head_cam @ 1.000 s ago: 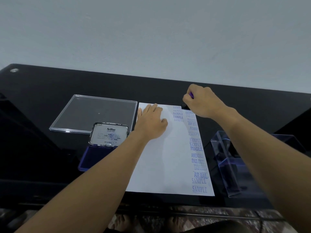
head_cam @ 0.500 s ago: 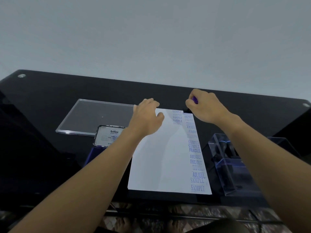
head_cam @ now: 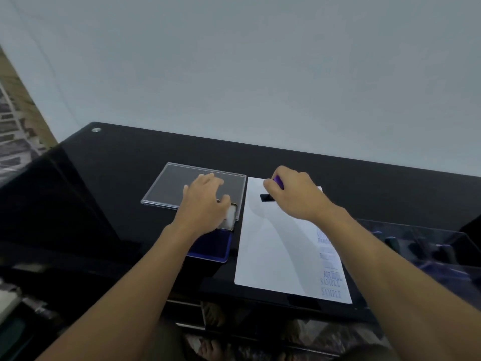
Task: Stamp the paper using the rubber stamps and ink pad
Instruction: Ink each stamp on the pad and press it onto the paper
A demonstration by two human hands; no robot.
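A white paper (head_cam: 276, 246) lies on the black table, with blue stamped words down its right edge. My right hand (head_cam: 296, 194) grips a rubber stamp (head_cam: 269, 197) with a purple handle and a dark base, held over the paper's upper left part. My left hand (head_cam: 205, 201) hovers with fingers spread over the open ink pad (head_cam: 216, 248), covering most of its raised lid. The pad's blue ink surface shows below my wrist.
A clear plastic lid (head_cam: 177, 186) lies flat behind the ink pad. A clear plastic box (head_cam: 437, 248) with more stamps stands right of the paper. The black glass table (head_cam: 104, 183) ends close to me; a wall stands behind it.
My left hand left the paper and moved left over the ink pad. My right hand carried the stamp left from the paper's top right corner. The view shifted.
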